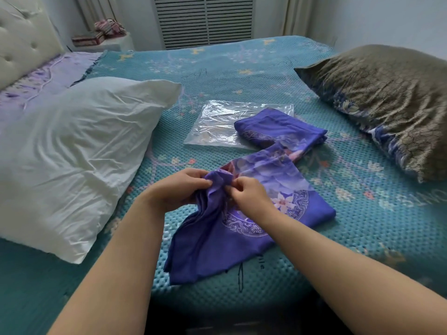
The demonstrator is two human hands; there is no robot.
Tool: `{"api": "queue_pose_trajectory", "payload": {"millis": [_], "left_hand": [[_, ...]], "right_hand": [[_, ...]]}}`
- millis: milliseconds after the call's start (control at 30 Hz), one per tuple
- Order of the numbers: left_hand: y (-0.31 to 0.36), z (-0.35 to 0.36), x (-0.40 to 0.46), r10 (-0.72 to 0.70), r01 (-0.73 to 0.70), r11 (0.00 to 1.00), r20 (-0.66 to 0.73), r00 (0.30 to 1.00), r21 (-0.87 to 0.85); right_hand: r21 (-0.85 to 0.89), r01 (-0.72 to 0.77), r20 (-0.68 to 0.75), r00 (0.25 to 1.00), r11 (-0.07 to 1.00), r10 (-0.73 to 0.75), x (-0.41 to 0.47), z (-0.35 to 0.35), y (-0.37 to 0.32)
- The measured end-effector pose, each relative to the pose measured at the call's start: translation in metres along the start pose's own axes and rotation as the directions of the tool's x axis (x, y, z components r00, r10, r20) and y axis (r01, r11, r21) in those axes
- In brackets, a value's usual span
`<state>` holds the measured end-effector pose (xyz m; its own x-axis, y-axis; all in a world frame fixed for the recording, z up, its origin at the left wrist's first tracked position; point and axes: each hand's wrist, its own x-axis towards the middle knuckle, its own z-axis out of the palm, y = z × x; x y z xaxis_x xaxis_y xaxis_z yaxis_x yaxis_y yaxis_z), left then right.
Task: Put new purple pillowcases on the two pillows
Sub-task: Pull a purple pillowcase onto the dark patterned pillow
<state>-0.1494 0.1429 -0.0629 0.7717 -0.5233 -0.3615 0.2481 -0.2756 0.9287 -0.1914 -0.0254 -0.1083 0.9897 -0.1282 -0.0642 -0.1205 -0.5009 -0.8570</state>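
A purple flowered pillowcase [244, 228] lies spread on the near part of the bed. My left hand [179, 189] and my right hand [249, 197] both pinch its bunched upper edge, thumbs close together. A second purple pillowcase [283, 129] lies folded farther back, partly on a clear plastic bag [217, 122]. A bare white pillow [72, 151] rests at the left. A pillow in a brown and blue flowered case [387, 100] sits at the right.
The bed is covered by a teal textured spread [362, 201]. A padded headboard [21, 42] stands at the far left, with a nightstand [104, 42] holding boxes behind it. A louvred panel [205, 20] and curtains fill the back wall.
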Motion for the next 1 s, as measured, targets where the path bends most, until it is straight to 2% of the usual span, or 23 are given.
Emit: {"api": "queue_pose_trajectory", "payload": {"millis": [100,167,234,267,300,367,400,434,467,500,534,567,601,634,667,701,734,767,834,901,934,1001], "left_hand": [[-0.001,-0.002,0.004,0.041,-0.046,0.995,-0.061,0.997,-0.093],[-0.003,-0.006,0.008,0.08,-0.099,0.991,-0.188,0.979,-0.095],[-0.005,-0.015,0.013,0.122,-0.136,0.991,-0.349,0.929,-0.015],[-0.008,-0.021,0.015,0.155,-0.133,0.988,-0.432,0.888,0.08],[-0.011,-0.028,0.017,0.196,-0.112,0.975,-0.505,0.841,0.192],[-0.017,-0.039,0.019,0.253,-0.001,0.928,-0.628,0.736,0.374],[-0.018,-0.042,0.018,0.243,0.049,0.928,-0.698,0.674,0.37],[-0.02,-0.047,0.019,0.204,0.027,0.959,-0.756,0.623,0.281],[-0.017,-0.048,0.017,0.143,-0.051,0.989,-0.792,0.593,0.14],[-0.017,-0.052,0.017,0.098,-0.122,0.992,-0.815,0.571,0.034],[-0.016,-0.056,0.018,0.066,-0.147,0.989,-0.828,0.557,-0.02],[-0.015,-0.06,0.018,0.069,-0.124,0.992,-0.83,0.553,-0.001],[-0.014,-0.062,0.016,0.09,-0.064,0.996,-0.811,0.578,0.065],[-0.013,-0.061,0.012,0.116,-0.015,0.99,-0.766,0.633,0.137],[-0.012,-0.055,0.005,0.116,0.037,0.978,-0.677,0.727,0.207],[-0.015,-0.051,0.001,0.11,0.09,0.946,-0.573,0.812,0.31],[-0.018,-0.046,-0.005,0.098,0.156,0.877,-0.487,0.868,0.455],[-0.021,-0.042,-0.009,0.064,0.244,0.766,-0.449,0.891,0.594],[-0.022,-0.034,-0.018,0.01,0.37,0.567,-0.456,0.89,0.736],[-0.021,-0.029,-0.024,-0.008,0.427,0.462,-0.477,0.879,0.778],[-0.022,-0.027,-0.025,0.007,0.44,0.443,-0.493,0.87,0.781],[-0.025,-0.02,-0.028,0.118,0.436,0.443,-0.533,0.838,0.783]], "right_hand": [[0.206,-0.057,0.012,0.998,0.977,0.055,-0.002,-0.013,-0.008],[0.353,-0.035,-0.013,0.999,0.935,0.042,-0.005,-0.024,-0.014],[0.451,0.001,-0.07,0.997,0.893,0.035,-0.005,-0.036,-0.017],[0.527,0.006,-0.108,0.992,0.85,0.06,-0.003,-0.042,-0.018],[0.65,0.01,-0.134,0.986,0.76,0.103,-0.001,-0.049,-0.02],[0.906,0.014,-0.116,0.969,0.422,0.218,0.002,-0.064,-0.023],[0.96,0.019,-0.091,0.965,0.28,0.246,0.002,-0.072,-0.023],[0.966,0.01,-0.084,0.958,0.259,0.274,0.004,-0.081,-0.021],[0.941,-0.002,-0.103,0.95,0.338,0.293,0.003,-0.09,-0.021],[0.852,-0.014,-0.156,0.948,0.524,0.278,0.005,-0.098,-0.018],[0.652,-0.027,-0.207,0.955,0.758,0.212,0.006,-0.107,-0.014],[0.347,-0.025,-0.223,0.969,0.937,0.108,0.003,-0.117,-0.01],[0.043,-0.026,-0.189,0.981,0.999,0.034,-0.002,-0.124,-0.007],[-0.188,-0.055,-0.097,0.995,0.981,0.037,-0.006,-0.131,-0.002],[-0.364,-0.087,0.011,0.995,0.927,0.098,-0.011,-0.135,0.003],[-0.513,-0.104,0.1,0.979,0.852,0.18,-0.017,-0.137,0.008],[-0.619,-0.116,0.133,0.959,0.777,0.249,-0.022,-0.136,0.01],[-0.653,-0.141,0.106,0.956,0.744,0.274,-0.024,-0.135,0.011],[-0.633,-0.173,-0.026,0.979,0.755,0.203,-0.024,-0.136,0.011],[-0.563,-0.202,-0.21,0.973,0.802,0.097,-0.021,-0.139,0.015],[-0.462,-0.22,-0.305,0.949,0.859,0.079,-0.021,-0.14,0.017],[-0.063,-0.191,-0.366,0.918,0.98,0.155,-0.02,-0.142,0.026]]}}
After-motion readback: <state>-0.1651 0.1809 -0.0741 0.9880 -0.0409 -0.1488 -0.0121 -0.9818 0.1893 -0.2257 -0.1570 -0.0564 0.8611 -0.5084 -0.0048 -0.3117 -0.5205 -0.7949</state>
